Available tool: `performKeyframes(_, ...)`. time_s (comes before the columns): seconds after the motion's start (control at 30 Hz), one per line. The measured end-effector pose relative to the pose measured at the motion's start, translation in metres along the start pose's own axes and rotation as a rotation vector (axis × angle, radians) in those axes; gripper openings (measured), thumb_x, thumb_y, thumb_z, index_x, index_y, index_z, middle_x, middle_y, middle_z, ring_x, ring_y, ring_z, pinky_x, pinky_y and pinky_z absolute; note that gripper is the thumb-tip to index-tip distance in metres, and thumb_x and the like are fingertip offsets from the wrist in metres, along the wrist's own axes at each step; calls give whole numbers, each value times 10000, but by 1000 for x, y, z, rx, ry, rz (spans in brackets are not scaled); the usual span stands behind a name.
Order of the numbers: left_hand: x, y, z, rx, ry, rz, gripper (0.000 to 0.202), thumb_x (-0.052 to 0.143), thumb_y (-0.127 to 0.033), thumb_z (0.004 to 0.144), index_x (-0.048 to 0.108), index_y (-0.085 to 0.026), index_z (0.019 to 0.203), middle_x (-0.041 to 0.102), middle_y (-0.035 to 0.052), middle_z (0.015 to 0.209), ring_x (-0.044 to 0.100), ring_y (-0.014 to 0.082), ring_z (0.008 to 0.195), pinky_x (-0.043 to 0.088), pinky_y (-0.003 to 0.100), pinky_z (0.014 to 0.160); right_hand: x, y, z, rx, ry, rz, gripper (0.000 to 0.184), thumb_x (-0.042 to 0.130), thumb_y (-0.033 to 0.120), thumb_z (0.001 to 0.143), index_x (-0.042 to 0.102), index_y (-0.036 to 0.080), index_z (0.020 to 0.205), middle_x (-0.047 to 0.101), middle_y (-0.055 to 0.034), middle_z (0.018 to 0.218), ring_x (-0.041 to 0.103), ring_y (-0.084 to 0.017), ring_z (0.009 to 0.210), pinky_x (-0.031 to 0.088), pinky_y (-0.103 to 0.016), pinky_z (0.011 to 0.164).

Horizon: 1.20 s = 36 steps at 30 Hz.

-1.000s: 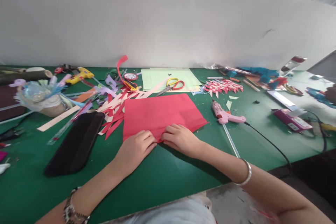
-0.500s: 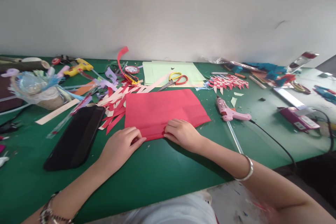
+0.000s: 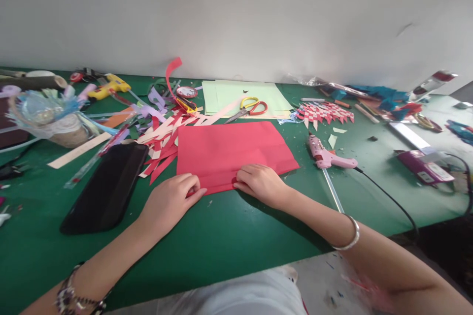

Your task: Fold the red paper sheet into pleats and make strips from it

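A sheet of red paper (image 3: pixel 236 145) lies flat on the green table, creased in a narrow fold along its near edge. My left hand (image 3: pixel 176 198) grips that edge at the left corner, thumb and fingers closed on it. Right of the middle, my right hand (image 3: pixel 260 184) pinches the same folded edge with bent fingers. Just beyond the paper are scissors (image 3: pixel 248 109) with yellow and red handles, lying partly on pale green sheets (image 3: pixel 212 96). Red and pink paper strips (image 3: pixel 162 150) are heaped beside the sheet's left side.
A black phone (image 3: pixel 107 187) lies at the left. To the right is a pink glue gun (image 3: pixel 325 153) with its cord, near a red-and-white woven paper piece (image 3: pixel 327 113). A yellow glue gun (image 3: pixel 111 86) and a small basket (image 3: pixel 61 125) stand at the back left.
Both hands keep their hold on the red paper's near edge with hardly any movement. The camera view has shifted slightly.
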State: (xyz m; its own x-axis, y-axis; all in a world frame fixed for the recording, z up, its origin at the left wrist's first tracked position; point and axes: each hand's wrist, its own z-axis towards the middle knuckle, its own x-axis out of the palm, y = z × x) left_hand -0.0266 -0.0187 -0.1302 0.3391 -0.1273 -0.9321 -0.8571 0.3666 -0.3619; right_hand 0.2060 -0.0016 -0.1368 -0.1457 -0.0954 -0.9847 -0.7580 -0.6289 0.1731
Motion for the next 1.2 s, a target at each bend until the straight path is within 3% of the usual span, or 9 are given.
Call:
performKeyframes(0.3,2,4,0,11,-8,40,279,440,-382,855,466,-197,649,513,-21,620,473,125,573,256,233,501,2,0,1,-1,16,-86,256,408,325,929,573,156,830,584,-45,783,495,-132,686,253,-263,576)
performKeyframes(0.5,-1,25,-5,129,-32,5,341,465,-456,851,490,-190,639,500,-20,609,464,131,593,300,256,581,1,0,1,-13,23,-86,268,384,315,935,574,155,835,583,-47,780,499,-140,694,255,-273,581)
performKeyframes(0.63,-1,34,-9,138,-28,-52,346,461,-446,860,504,-185,636,508,-15,631,471,133,620,313,262,604,-3,5,2,-26,30,-116,264,362,264,931,580,144,842,597,-59,816,517,-148,726,260,-281,608)
performKeyframes(0.93,1,36,-9,133,-50,-104,318,492,-418,841,528,-178,636,508,-14,696,475,118,625,337,255,605,0,31,25,-135,6,-48,270,378,318,929,594,168,871,608,-38,860,529,-146,769,256,-292,612)
performKeyframes(1.2,2,36,-8,121,-100,-80,350,471,-403,851,473,-170,590,473,-6,748,474,110,632,348,259,610,4,30,31,-139,-2,10,268,402,336,924,622,196,861,600,-18,845,523,-132,731,248,-287,577)
